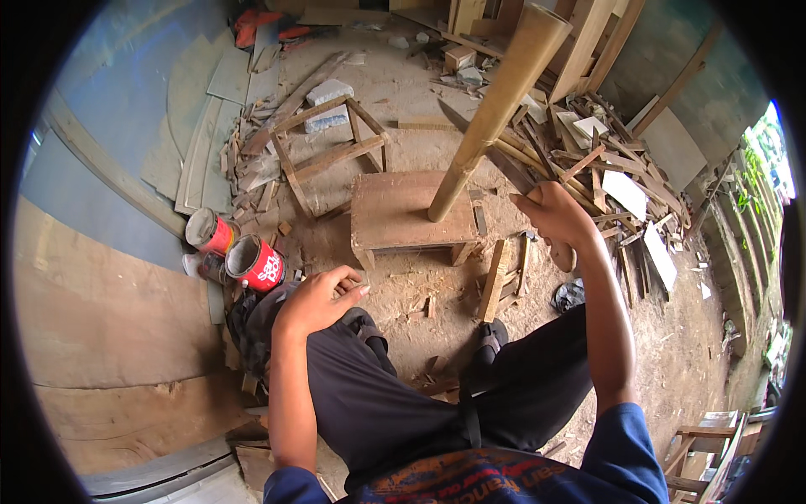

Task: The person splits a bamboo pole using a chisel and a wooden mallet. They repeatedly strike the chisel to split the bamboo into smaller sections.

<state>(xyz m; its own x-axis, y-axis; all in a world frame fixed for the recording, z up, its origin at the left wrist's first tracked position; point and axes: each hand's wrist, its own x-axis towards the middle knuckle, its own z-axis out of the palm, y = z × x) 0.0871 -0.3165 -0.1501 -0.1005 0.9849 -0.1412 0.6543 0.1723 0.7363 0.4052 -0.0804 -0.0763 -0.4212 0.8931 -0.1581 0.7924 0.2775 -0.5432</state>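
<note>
A thick bamboo pole [491, 109] stands on end on a low wooden stool [395, 214], with neither hand touching it. To the right of the pole, my right hand [554, 214] is wrapped round the handle of a machete [510, 170]. Its dark blade points up and left, passing behind the bamboo, and the handle's butt sticks out below my fist. My left hand [319, 301] hovers by my left knee in front of the stool. Its fingers are curled in toward the thumb, and nothing shows in them.
Two red paint cans [256, 265] stand left of the stool. Behind them is a wooden frame [336, 151] near a whitish block [330, 105]. A large heap of wood scraps [621, 181] lies at the right. A short wooden piece [495, 281] rests near my right foot; shavings litter the floor.
</note>
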